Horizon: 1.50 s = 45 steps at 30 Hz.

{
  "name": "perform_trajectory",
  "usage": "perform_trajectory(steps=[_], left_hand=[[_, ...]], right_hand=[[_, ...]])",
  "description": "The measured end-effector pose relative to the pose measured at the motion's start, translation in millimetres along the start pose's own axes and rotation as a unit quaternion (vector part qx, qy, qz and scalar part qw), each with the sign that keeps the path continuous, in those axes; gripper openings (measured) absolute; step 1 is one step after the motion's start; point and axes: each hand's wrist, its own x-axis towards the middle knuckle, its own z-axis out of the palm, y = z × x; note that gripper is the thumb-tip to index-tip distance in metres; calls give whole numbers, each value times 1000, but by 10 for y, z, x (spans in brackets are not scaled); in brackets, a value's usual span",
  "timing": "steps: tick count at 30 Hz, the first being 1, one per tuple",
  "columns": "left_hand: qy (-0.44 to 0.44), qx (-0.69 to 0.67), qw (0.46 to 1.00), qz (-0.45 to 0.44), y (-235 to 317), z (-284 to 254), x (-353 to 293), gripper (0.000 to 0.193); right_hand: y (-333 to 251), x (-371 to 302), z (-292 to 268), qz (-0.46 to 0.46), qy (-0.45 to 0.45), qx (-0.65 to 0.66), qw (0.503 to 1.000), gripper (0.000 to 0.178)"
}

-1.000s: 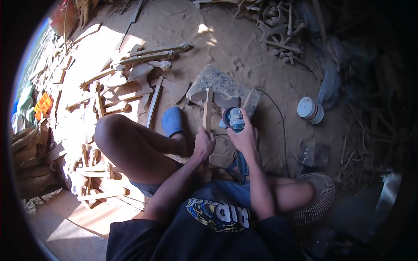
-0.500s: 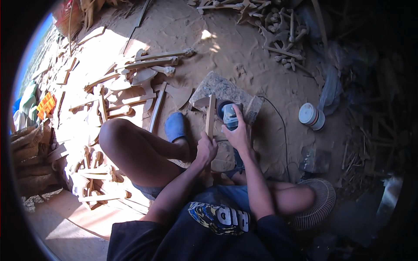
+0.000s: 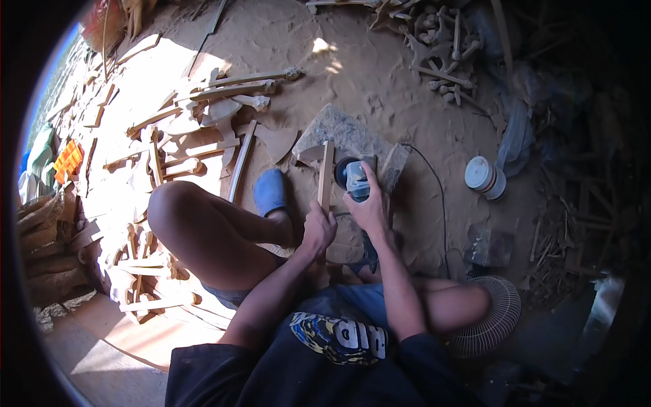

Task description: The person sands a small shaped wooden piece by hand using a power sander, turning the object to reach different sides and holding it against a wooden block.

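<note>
My left hand [image 3: 318, 228] is closed round the lower handle of a pale wooden axe-shaped piece [image 3: 326, 178], held upright with its flat, curved blade part toward the left at the top. My right hand [image 3: 369, 207] grips an angle grinder [image 3: 358, 182] with tape or plastic round its body, the forefinger stretched along it. The grinder's dark round disc faces the wooden piece, with a narrow gap between them. Behind both lies a rough stone block [image 3: 346, 129]. Whether the disc is spinning, I cannot tell.
A cable [image 3: 439, 183] curves over the sandy ground on the right. Beyond it stand a white tub [image 3: 480, 175] and a round wire fan guard [image 3: 488, 317] beside my knee. Wooden pieces [image 3: 224, 91] lie heaped on the left, more [image 3: 444, 68] at the far right. My slippered foot [image 3: 270, 191] is near the stone.
The wooden piece has shifted slightly left and tilted a little, and the gap to the grinder's disc is wider. Both hands keep their grip. The whole view has moved slightly.
</note>
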Motion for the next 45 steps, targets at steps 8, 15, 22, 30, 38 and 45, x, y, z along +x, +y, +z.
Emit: perform_trajectory(steps=[8,15,22,30,38,45], left_hand=[[4,-1,1000,4,-35,18,0,37],[-8,8,1000,2,-4,-8,1,37],[3,17,1000,6,25,7,4,36],[4,14,1000,5,40,16,-9,36],[5,13,1000,-5,-5,-29,35,39],[-5,107,993,48,22,-151,245,41]], right_hand=[[44,-172,-69,11,19,-15,1000,85],[-182,-314,-233,115,-52,-71,989,87],[220,-422,-183,21,46,56,997,89],[228,-234,-281,40,42,12,998,87],[170,-211,-435,-8,56,115,992,90],[244,-344,-1820,-5,218,235,947,91]])
